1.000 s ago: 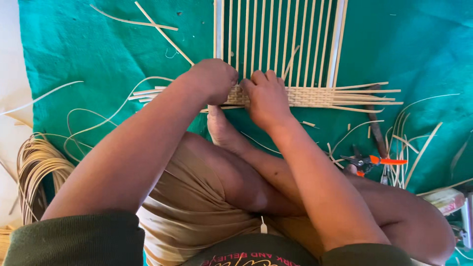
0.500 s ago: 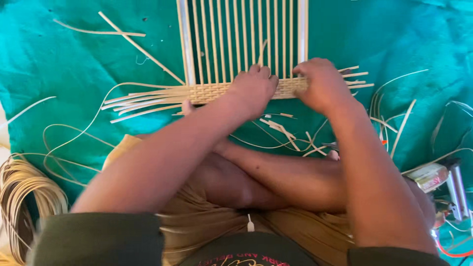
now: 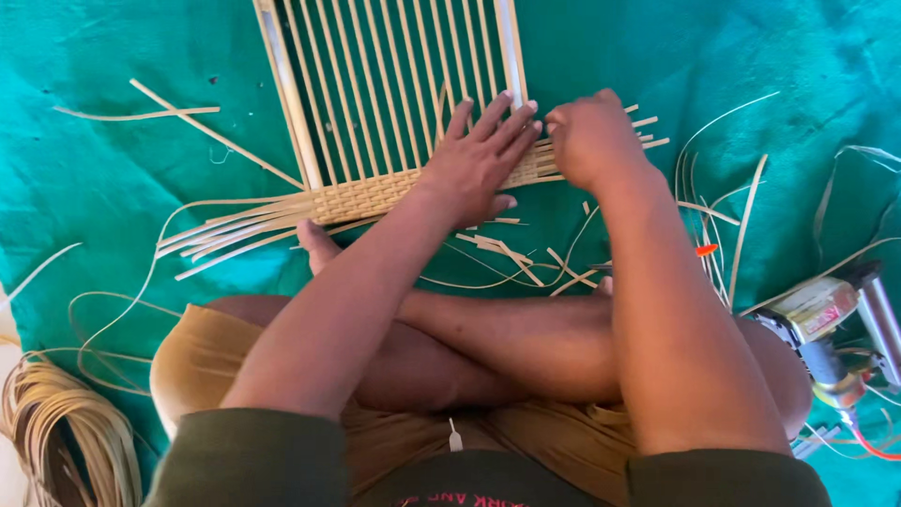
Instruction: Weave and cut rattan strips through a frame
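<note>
A cane coil (image 3: 66, 422) lies far left on the green cloth (image 3: 103, 188). The left hand (image 3: 479, 160) rests flat, fingers spread, on the woven band (image 3: 375, 195) of the frame (image 3: 286, 103); pressing evenly should keep rows tight. The right hand (image 3: 591, 136) is closed on strips (image 3: 643, 131) at the band's end. Offcuts (image 3: 507, 252) and a tool (image 3: 826, 329) crowd the right

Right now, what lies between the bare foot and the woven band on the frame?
Head view: only bare green cloth between foot and woven band, crossed by loose strip ends.
</note>
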